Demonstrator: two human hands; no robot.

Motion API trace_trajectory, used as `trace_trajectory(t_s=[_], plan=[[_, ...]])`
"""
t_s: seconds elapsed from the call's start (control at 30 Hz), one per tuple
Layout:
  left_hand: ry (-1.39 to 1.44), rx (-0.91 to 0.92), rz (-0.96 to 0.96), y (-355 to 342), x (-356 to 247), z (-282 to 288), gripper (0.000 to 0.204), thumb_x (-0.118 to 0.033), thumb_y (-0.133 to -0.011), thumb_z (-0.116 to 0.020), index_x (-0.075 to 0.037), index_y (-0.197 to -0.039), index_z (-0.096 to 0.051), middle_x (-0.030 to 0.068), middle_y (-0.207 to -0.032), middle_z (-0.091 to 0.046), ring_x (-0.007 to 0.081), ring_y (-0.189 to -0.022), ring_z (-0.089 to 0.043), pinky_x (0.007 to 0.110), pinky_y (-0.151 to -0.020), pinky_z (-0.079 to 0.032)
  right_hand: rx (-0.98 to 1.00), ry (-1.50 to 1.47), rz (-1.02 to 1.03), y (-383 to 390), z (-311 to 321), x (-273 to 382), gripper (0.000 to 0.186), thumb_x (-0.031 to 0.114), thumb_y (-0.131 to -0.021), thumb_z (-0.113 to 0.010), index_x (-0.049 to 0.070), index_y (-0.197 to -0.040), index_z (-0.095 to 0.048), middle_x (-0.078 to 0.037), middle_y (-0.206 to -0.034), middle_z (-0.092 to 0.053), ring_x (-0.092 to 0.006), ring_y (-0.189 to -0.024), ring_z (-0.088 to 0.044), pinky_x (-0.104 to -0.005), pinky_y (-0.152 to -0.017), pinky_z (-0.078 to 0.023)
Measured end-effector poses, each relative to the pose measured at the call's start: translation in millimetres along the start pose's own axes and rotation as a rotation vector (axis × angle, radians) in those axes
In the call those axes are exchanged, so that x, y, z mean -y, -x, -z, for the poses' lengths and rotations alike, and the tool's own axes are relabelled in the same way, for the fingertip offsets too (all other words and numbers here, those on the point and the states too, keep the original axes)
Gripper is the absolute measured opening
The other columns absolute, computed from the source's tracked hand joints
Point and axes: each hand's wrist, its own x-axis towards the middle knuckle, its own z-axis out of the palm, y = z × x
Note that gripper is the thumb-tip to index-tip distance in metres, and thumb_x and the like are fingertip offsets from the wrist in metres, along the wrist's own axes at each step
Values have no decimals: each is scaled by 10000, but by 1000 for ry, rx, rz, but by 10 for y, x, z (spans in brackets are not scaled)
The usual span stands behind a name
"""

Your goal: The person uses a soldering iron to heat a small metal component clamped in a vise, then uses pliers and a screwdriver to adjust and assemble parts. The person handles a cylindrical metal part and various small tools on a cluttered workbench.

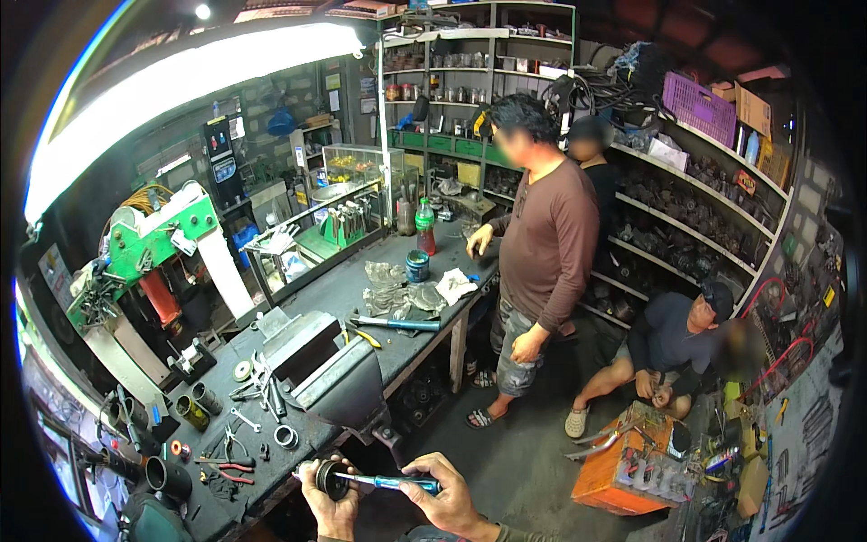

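At the lower edge, my left hand point(327, 506) is closed around a dark, ring-shaped metal part point(335, 483). My right hand point(449, 499) grips a screwdriver point(395, 482) by its blue handle. The screwdriver's shaft points left, and its tip reaches the dark metal part; the exact contact is too small to make out. Both hands are just in front of the workbench point(348, 444), close to the large bench vise point(339, 379). Left of the hands on the bench are red-handled pliers point(237, 467), a metal ring point(285, 437) and a wrench point(246, 419).
A hammer point(397, 322), blue tin point(417, 266) and bottle point(424, 226) stand or lie farther along the bench. A person in a brown shirt point(555, 244) stands at its far end, another behind. One person sits by an orange box point(623, 470). A green press point(163, 235) is left.
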Motion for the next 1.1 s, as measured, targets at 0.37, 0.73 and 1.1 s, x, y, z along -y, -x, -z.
trace_trajectory(t_s=[0.37,0.73,1.1], plan=[[-19,-147,-66,-4,-112,94,214,-330,-902,-721,-147,-980,-643,102,-927,-719,292,-888,-675,407,-804,-540,259,107,-135,-170,65,-205,266,333,-1017,-691,93,-1131,-672,-162,-1110,-668,-307,-923,-715,-428,-732,-551],[-10,-251,-105,-39,-302,544,255,-366,-892,-703,-130,-964,-639,92,-918,-711,286,-883,-666,418,-775,-516,334,116,30,-141,-271,-233,463,424,-1001,-707,86,-1292,-582,-195,-1146,-655,-271,-883,-678,-405,-725,-535],[31,-286,-49,2,-544,853,351,-433,-895,-688,-97,-993,-659,75,-939,-721,270,-886,-685,384,-712,-526,280,98,147,-246,-639,175,435,372,-980,-742,79,-1259,-582,-150,-1077,-661,-293,-960,-694,-417,-803,-549]])
